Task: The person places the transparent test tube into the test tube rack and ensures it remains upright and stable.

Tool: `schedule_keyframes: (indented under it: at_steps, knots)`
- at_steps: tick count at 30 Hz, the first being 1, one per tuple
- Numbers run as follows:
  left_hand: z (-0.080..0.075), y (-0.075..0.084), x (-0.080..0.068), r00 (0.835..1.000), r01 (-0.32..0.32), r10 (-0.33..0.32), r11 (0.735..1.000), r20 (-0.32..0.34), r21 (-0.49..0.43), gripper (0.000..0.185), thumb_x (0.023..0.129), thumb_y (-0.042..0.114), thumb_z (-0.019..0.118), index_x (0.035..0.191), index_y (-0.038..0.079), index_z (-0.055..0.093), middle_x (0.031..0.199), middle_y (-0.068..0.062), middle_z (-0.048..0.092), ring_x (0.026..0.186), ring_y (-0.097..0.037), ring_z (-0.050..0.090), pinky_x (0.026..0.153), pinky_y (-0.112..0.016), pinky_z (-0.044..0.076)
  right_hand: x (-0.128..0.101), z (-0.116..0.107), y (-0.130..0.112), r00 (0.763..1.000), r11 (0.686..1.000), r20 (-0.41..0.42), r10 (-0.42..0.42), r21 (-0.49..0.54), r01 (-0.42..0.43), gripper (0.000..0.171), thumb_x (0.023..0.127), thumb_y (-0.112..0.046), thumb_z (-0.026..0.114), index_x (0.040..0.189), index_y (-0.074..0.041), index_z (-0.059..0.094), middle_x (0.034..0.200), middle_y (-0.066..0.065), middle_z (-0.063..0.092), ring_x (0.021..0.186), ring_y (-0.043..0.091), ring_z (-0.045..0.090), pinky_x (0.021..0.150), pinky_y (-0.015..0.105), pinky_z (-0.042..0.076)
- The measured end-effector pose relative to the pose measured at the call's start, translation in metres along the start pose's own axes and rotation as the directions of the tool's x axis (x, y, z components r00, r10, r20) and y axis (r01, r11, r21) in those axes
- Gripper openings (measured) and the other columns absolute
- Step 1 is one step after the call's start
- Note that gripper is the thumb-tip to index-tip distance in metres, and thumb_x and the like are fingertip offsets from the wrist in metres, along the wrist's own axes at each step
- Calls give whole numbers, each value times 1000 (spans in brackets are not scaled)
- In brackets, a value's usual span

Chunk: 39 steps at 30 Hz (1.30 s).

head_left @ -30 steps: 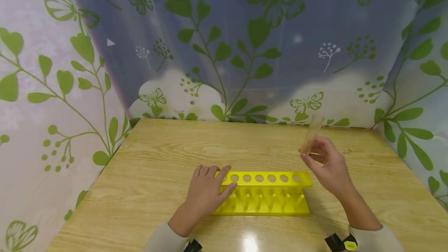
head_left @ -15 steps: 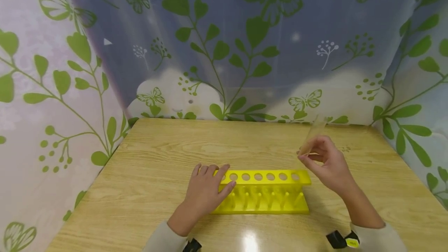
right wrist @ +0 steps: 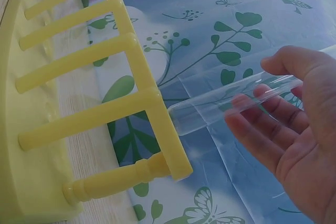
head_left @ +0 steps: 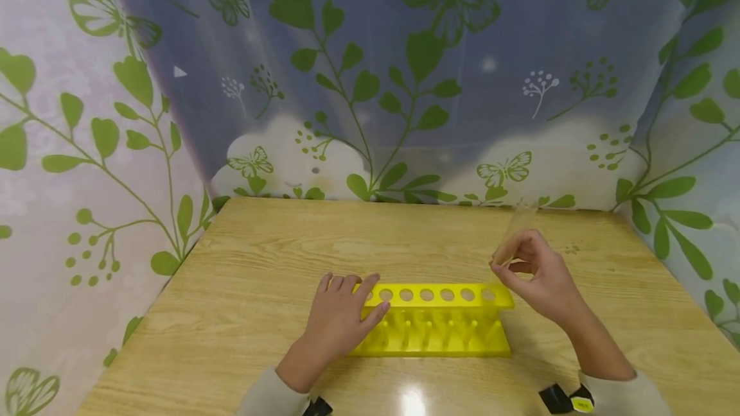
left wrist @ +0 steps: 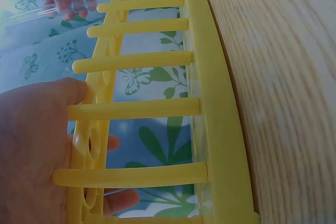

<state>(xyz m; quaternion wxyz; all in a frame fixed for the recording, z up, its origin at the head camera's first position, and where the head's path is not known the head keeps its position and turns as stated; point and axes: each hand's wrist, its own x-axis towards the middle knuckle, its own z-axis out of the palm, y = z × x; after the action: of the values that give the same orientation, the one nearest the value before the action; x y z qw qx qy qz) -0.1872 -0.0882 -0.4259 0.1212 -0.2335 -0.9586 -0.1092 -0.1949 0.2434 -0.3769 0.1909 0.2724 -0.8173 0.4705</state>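
Note:
A yellow test tube rack (head_left: 433, 332) stands on the table with a row of round holes along its top plate and upright pegs below. My left hand (head_left: 345, 314) grips the rack's left end, thumb in front and fingers over the top; in the left wrist view fingertips (left wrist: 122, 201) show behind the plate. My right hand (head_left: 540, 275) pinches a clear test tube (head_left: 518, 223) between thumb and fingers, tilted above the rack's right end. In the right wrist view the tube's rounded end (right wrist: 181, 120) is close against the top plate near the end hole; whether it touches I cannot tell.
The light wood-grain table (head_left: 289, 242) extends around the rack. A curtain (head_left: 370, 82) printed with leaves and butterflies hangs behind the table, with similar cloth (head_left: 46, 210) at the sides.
My right hand has shifted slightly left and down with the test tube, bringing it lower over the rack's right end. My left hand stays on the rack.

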Motion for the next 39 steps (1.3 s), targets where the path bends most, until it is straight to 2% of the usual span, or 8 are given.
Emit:
schedule_keyframes:
  at_steps: [19, 30, 39]
  knots:
    - [1, 1, 0, 1000, 11, -11, 1000, 8, 3, 54, 98, 56, 45, 138, 22, 53, 119, -7, 60, 111, -29, 55, 106, -56, 32, -2, 1, -1, 999, 1000, 16, 29, -3, -29, 28, 84, 11, 68, 97, -4, 49, 89, 0, 62, 81, 10, 64, 69, 24, 55]
    - [0, 1, 0, 1000, 8, -8, 1000, 1, 9, 53, 97, 56, 46, 137, 22, 53, 119, -7, 60, 110, -29, 55, 106, -56, 32, -2, 2, 0, 999, 999, 23, 41, -5, -40, 22, 88, 6, 66, 97, -5, 49, 89, 6, 62, 80, 11, 64, 70, 24, 56]
    - [1, 0, -1, 1000, 4, -4, 1000, -1, 10, 54, 98, 56, 45, 138, 21, 53, 119, -7, 60, 109, -29, 56, 105, -56, 33, -1, 3, 0, 998, 998, 26, 57, -17, -57, 17, 91, 4, 63, 96, -6, 51, 87, 0, 60, 76, 16, 64, 64, 28, 56]
